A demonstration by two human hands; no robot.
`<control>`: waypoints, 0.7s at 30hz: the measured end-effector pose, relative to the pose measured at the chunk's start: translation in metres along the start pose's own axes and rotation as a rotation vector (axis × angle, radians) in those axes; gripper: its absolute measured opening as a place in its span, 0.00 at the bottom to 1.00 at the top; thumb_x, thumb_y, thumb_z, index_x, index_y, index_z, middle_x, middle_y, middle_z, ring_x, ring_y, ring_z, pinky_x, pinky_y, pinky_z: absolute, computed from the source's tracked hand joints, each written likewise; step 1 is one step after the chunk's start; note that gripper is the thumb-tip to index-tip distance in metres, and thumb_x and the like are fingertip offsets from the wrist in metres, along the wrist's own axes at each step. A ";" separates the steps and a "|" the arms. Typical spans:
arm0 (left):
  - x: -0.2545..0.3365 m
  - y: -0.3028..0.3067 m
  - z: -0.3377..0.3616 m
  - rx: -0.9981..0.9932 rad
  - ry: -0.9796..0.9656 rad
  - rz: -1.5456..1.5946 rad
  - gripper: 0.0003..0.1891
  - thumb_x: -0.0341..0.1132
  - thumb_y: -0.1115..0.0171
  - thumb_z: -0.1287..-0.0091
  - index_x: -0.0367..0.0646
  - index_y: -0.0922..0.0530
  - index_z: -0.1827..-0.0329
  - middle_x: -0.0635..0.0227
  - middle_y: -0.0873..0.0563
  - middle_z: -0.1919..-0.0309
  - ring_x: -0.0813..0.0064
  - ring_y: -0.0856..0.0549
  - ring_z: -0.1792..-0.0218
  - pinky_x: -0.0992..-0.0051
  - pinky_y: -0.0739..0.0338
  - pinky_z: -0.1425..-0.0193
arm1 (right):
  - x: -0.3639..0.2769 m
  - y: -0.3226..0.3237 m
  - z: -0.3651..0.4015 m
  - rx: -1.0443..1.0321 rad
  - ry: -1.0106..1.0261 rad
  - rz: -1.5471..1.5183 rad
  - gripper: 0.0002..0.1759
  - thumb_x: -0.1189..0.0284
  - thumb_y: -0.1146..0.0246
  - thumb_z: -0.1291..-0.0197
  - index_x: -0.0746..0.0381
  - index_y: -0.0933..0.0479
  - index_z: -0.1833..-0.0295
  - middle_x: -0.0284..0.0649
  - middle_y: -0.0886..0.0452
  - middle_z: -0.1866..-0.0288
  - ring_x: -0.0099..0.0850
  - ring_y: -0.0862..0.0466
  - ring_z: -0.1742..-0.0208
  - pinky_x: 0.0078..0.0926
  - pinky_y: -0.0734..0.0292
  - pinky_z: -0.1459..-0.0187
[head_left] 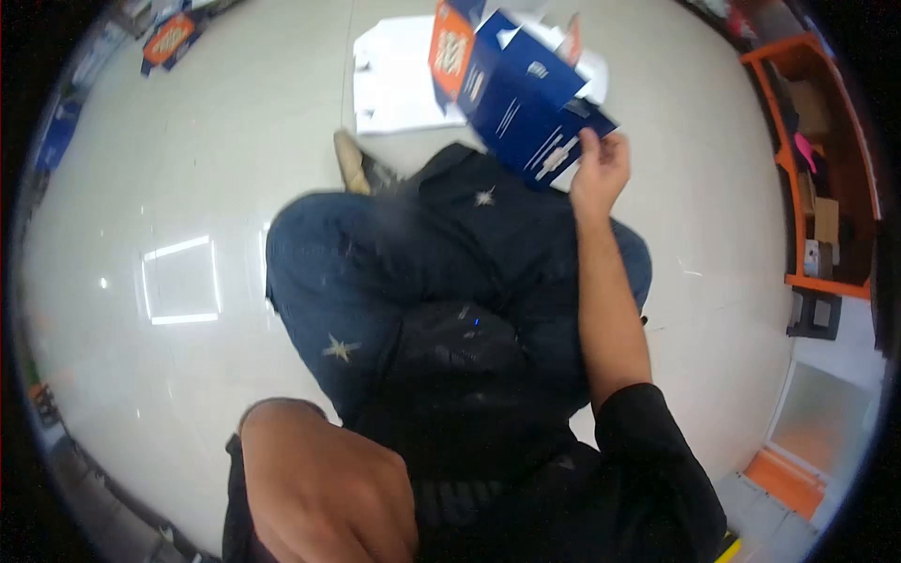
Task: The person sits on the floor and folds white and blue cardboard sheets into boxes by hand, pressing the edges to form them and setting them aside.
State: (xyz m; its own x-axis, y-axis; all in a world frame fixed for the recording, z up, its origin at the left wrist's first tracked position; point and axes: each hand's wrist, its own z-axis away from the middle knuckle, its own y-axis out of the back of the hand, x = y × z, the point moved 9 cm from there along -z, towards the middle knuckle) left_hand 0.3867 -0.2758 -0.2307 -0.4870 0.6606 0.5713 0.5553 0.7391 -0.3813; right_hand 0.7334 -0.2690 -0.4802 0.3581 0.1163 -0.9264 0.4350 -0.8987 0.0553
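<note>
My right hand (601,174) pinches the lower right edge of a dark blue cardboard box (521,98) with white print. The box looks partly unfolded, with flaps sticking out and an orange panel (450,58) on its left side. It is tilted over the floor just beyond my crossed legs (441,244). Close to the camera, at the bottom left, my left hand (333,493) is curled in front of my black shirt. Its back faces up, and the fingertips are hidden, so anything inside it cannot be seen.
Behind the box, a white sheet-like piece (394,80) lies on the shiny tiled floor (188,375). Another orange and blue carton (169,39) lies at the upper left. An orange shelf (793,281) holding boxes stands along the right, with a dark stool (815,314) beside it.
</note>
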 end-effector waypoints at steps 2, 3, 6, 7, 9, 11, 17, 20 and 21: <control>0.002 -0.001 0.009 -0.144 0.042 -0.157 0.16 0.43 0.32 0.29 0.39 0.17 0.69 0.65 0.18 0.79 0.70 0.19 0.84 0.76 0.28 0.83 | -0.009 0.000 0.003 0.015 0.064 -0.042 0.05 0.79 0.33 0.34 0.66 0.23 0.58 0.32 0.19 0.64 0.20 0.21 0.63 0.21 0.26 0.59; -0.001 0.007 0.015 -0.147 0.176 -0.214 0.12 0.38 0.31 0.31 0.36 0.17 0.65 0.61 0.16 0.74 0.64 0.16 0.77 0.71 0.24 0.74 | -0.019 -0.001 0.004 -0.003 0.073 -0.005 0.05 0.78 0.33 0.35 0.66 0.23 0.59 0.32 0.20 0.66 0.18 0.23 0.64 0.20 0.27 0.61; 0.008 0.069 0.024 0.272 0.401 -0.681 0.11 0.34 0.27 0.37 0.38 0.17 0.58 0.58 0.13 0.63 0.57 0.13 0.60 0.65 0.19 0.53 | -0.056 -0.008 0.006 -0.088 0.071 0.083 0.04 0.79 0.33 0.37 0.67 0.21 0.61 0.35 0.18 0.68 0.21 0.22 0.67 0.21 0.29 0.64; 0.021 0.080 0.018 0.461 0.397 -1.093 0.11 0.35 0.27 0.38 0.39 0.16 0.58 0.59 0.13 0.60 0.56 0.13 0.56 0.64 0.20 0.50 | -0.088 -0.008 0.012 -0.124 0.136 0.054 0.03 0.79 0.34 0.37 0.67 0.21 0.60 0.35 0.17 0.66 0.22 0.21 0.65 0.21 0.29 0.64; 0.047 0.099 -0.003 0.626 0.298 -1.777 0.12 0.37 0.28 0.37 0.39 0.16 0.57 0.57 0.13 0.52 0.53 0.15 0.50 0.62 0.22 0.44 | -0.130 -0.009 0.015 -0.165 0.208 0.026 0.02 0.79 0.34 0.36 0.66 0.21 0.60 0.36 0.15 0.64 0.22 0.20 0.64 0.21 0.29 0.64; 0.062 0.112 -0.027 0.580 0.213 -2.063 0.12 0.38 0.30 0.35 0.39 0.15 0.56 0.55 0.13 0.48 0.52 0.15 0.47 0.59 0.22 0.42 | -0.154 -0.016 0.018 -0.305 0.201 -0.023 0.03 0.78 0.35 0.34 0.65 0.20 0.57 0.37 0.14 0.60 0.23 0.19 0.61 0.21 0.29 0.60; 0.020 0.172 -0.037 0.211 0.981 -1.608 0.19 0.46 0.42 0.24 0.39 0.14 0.51 0.53 0.10 0.65 0.58 0.11 0.63 0.67 0.18 0.55 | -0.201 -0.003 0.020 -0.352 0.159 -0.167 0.10 0.74 0.31 0.35 0.64 0.20 0.51 0.38 0.14 0.56 0.24 0.19 0.56 0.24 0.30 0.51; 0.003 0.174 -0.023 0.320 1.199 -1.286 0.22 0.49 0.41 0.24 0.36 0.14 0.51 0.55 0.10 0.63 0.64 0.11 0.62 0.72 0.17 0.58 | -0.214 -0.002 0.022 -0.342 0.166 -0.121 0.13 0.72 0.29 0.37 0.63 0.18 0.49 0.39 0.13 0.56 0.26 0.19 0.57 0.25 0.30 0.51; -0.004 0.175 -0.011 0.397 1.202 -1.075 0.23 0.50 0.39 0.25 0.34 0.15 0.47 0.55 0.10 0.63 0.68 0.12 0.64 0.70 0.17 0.63 | -0.220 -0.003 0.024 -0.347 0.208 -0.048 0.15 0.71 0.27 0.39 0.62 0.16 0.48 0.40 0.13 0.56 0.27 0.19 0.58 0.26 0.30 0.51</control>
State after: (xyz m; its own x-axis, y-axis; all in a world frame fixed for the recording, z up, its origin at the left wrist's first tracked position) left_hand 0.4932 -0.1503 -0.2919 0.3599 -0.4723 0.8046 0.0452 0.8702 0.4906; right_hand 0.6337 -0.3020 -0.2854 0.4749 0.2700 -0.8376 0.6954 -0.6984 0.1691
